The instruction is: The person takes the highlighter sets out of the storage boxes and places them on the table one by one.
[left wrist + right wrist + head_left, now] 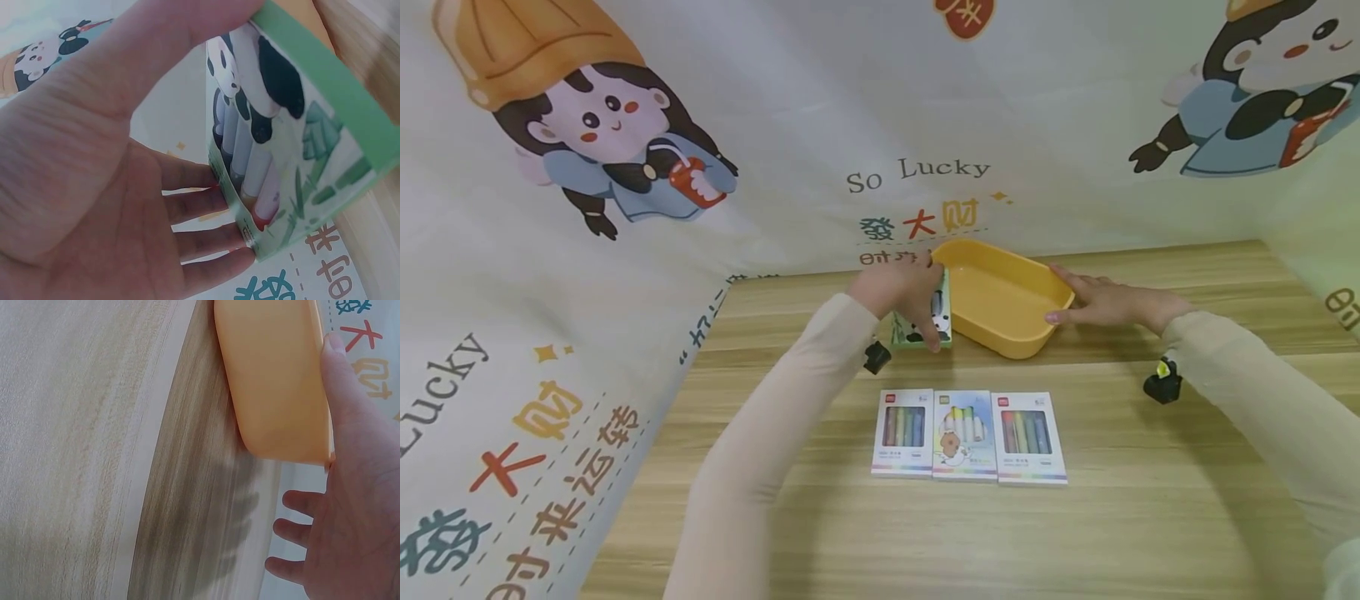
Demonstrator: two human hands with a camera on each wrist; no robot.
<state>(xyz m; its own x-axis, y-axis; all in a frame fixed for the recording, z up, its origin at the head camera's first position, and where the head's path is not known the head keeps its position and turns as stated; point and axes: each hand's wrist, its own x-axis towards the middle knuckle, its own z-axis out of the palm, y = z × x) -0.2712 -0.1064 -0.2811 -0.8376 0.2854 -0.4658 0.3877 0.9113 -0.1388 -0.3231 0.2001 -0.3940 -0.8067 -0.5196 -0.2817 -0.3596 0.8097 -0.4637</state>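
Note:
My left hand (901, 287) grips a green-edged marker box (275, 125) with a panda picture, thumb on one edge and fingertips on the opposite edge. Through the box's window, several markers show in the left wrist view. The box is beside the left end of a yellow plastic basin (1000, 300), whose inside looks bare. At the basin's right end, my right hand (1108, 302) holds the corner, its thumb over the rim. In the right wrist view three of its fingers are spread apart from the basin, and the index finger is hidden.
Three white marker boxes lie side by side in front of the basin: a left one (902, 433), a middle one with a cartoon animal (964, 436) and a right one (1029, 437). A printed cloth (820, 108) rises behind the wood-grain table (970, 542).

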